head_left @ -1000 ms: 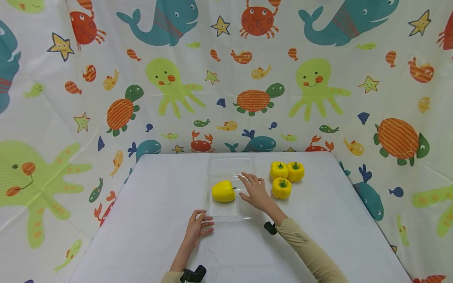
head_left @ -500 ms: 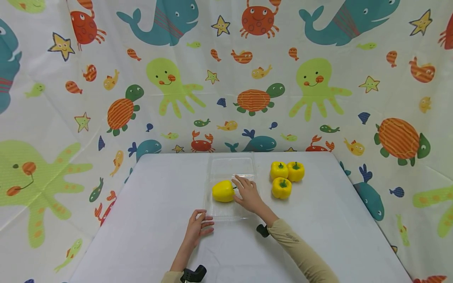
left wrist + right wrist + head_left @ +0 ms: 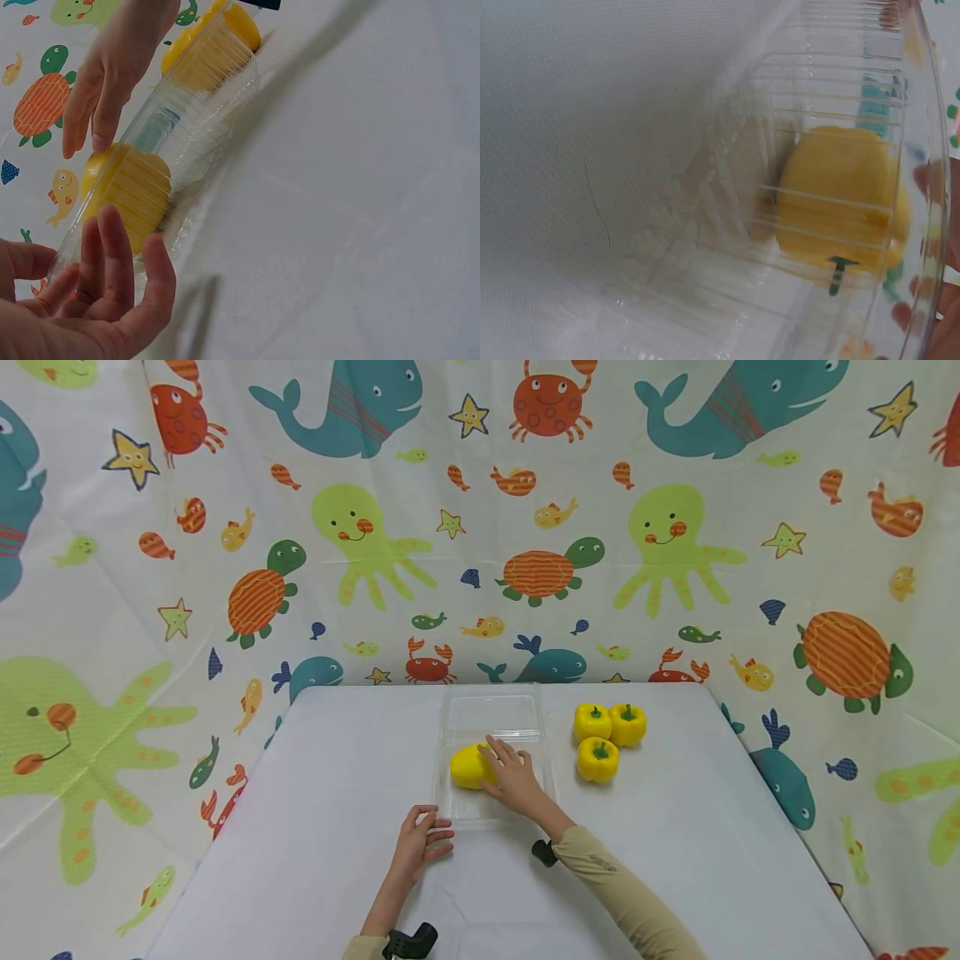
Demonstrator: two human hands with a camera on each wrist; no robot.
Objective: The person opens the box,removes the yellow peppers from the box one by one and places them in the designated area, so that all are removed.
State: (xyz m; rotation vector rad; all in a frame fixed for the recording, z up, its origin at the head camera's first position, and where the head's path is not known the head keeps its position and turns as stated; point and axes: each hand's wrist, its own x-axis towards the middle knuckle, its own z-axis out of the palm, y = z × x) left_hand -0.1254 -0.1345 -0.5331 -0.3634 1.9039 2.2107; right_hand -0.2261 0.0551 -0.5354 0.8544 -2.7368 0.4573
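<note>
A clear plastic clamshell container point(image 3: 457, 806) lies with its lid folded back on the white table. Inside its near half, a yellow bell pepper point(image 3: 467, 767) rests on its side. My right hand point(image 3: 517, 783) reaches over the stem end with fingers extended, fingertips right at the pepper. From the right wrist, the pepper point(image 3: 832, 202) and its green stem show through the ribbed wall. At the near left corner, my left hand point(image 3: 416, 843) pinches the rim between thumb and index finger, as the left wrist view shows; its other fingers point(image 3: 116, 255) stay loosely extended outside the wall.
Three more yellow bell peppers point(image 3: 597, 760) stand upright in a group to the right of the container. The white table point(image 3: 337, 760) extends to both sides, and a curtain point(image 3: 480, 643) printed with sea animals hangs behind it.
My right hand has moved left from beside the pepper to over its stem end, which it now covers. The left hand and the container have stayed in place.
</note>
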